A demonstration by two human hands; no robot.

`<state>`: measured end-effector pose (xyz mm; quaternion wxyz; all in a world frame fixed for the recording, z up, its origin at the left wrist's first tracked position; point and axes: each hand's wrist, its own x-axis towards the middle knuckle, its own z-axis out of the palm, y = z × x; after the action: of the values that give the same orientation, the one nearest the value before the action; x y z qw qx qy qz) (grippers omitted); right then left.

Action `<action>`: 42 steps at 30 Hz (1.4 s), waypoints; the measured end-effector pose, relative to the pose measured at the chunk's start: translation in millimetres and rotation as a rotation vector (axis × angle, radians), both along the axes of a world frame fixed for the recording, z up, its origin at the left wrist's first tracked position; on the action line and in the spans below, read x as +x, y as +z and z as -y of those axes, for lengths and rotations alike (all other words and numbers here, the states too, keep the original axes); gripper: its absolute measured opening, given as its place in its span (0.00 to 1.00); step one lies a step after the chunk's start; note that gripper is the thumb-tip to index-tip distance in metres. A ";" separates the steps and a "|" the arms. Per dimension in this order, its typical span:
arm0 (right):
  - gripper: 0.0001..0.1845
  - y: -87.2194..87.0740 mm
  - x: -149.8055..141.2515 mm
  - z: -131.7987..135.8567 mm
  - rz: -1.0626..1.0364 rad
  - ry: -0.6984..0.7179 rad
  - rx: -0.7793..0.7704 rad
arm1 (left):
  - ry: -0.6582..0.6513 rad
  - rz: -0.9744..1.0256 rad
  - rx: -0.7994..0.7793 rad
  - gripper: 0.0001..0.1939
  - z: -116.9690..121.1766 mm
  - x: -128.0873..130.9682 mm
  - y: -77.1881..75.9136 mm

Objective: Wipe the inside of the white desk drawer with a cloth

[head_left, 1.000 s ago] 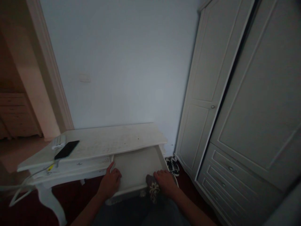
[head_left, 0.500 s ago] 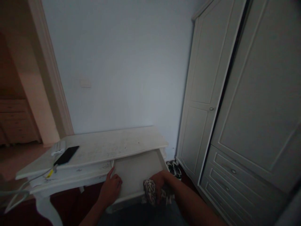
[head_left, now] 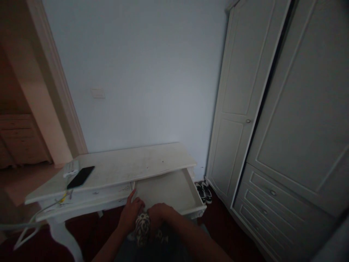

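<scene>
A white drawer [head_left: 169,193] is pulled out of the white desk [head_left: 141,158], and its inside looks bare. My left hand [head_left: 133,211] is at the drawer's left front corner, gripping the side wall, with the index finger stretched along it. Bunched in my right hand [head_left: 159,215] is a dark cloth with a pale pattern [head_left: 142,228]. It lies against the drawer's front edge, close beside my left hand. My right fingers are closed around the cloth and partly hidden by it.
A black phone [head_left: 81,177] and a white box-like item [head_left: 71,168] rest on the desk's left end, with a cable [head_left: 46,209] hanging off. Black-and-white shoes [head_left: 204,191] stand on the floor by the tall white wardrobe [head_left: 231,145]. A light switch [head_left: 98,93] is on the wall.
My right hand has moved left along the drawer's front with the cloth, from the right corner to beside my left hand. My left hand stays at the left corner.
</scene>
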<state>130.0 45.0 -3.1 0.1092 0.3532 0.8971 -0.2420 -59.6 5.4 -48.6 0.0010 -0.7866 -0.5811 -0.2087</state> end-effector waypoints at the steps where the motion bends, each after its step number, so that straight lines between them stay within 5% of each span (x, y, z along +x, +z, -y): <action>1: 0.40 2.7 2.9 2.2 0.006 0.017 0.000 | -0.003 0.004 -0.003 0.14 0.6 -0.2 0.9; 9: 0.44 6.4 47.4 25.9 -0.120 0.024 0.224 | 0.010 -0.023 -0.018 0.15 11.7 10.5 21.7; 16: 0.41 21.5 159.8 6.0 -0.067 -0.146 0.050 | 0.021 0.036 0.010 0.15 7.5 8.7 11.2; 20: 0.39 26.4 196.3 7.1 -0.044 -0.220 0.117 | 0.002 0.032 0.044 0.14 5.7 8.3 9.8; 26: 0.41 15.2 185.1 6.3 0.001 -0.200 0.155 | 0.012 0.024 0.032 0.15 6.4 10.5 12.6; 37: 0.41 19.8 185.3 9.6 -0.016 -0.210 0.165 | 0.036 0.024 0.012 0.13 6.3 9.0 9.5; 42: 0.44 21.8 120.8 6.9 0.009 -0.078 0.099 | 0.036 0.025 0.034 0.10 3.4 8.4 4.9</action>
<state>250.8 38.1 18.7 0.0860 0.3940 0.8930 -0.1998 -51.2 2.0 -43.7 0.0107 -0.7732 -0.5916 -0.2282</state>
